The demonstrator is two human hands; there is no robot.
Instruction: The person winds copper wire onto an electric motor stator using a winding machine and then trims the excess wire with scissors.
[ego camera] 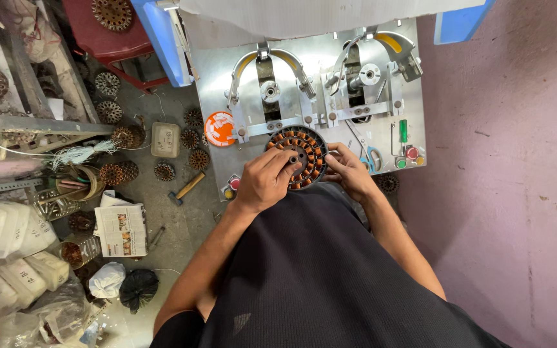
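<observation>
A round black stator (302, 149) wound with copper coils rests on the front edge of a grey metal machine table (214, 84). My left hand (264, 179) grips its near left side, fingers curled over the rim and the centre hole. My right hand (349, 171) pinches its right edge with the fingertips. Both hands hold the stator just in front of my dark-shirted body.
Two winding fixtures (267, 77) (369, 67) with curved arms stand behind the stator. Scissors (374, 158), a green-handled screwdriver (403, 130) and push buttons (411, 153) lie at right. On the floor at left are several wound stators (127, 136), a hammer (185, 189) and a newspaper (122, 230).
</observation>
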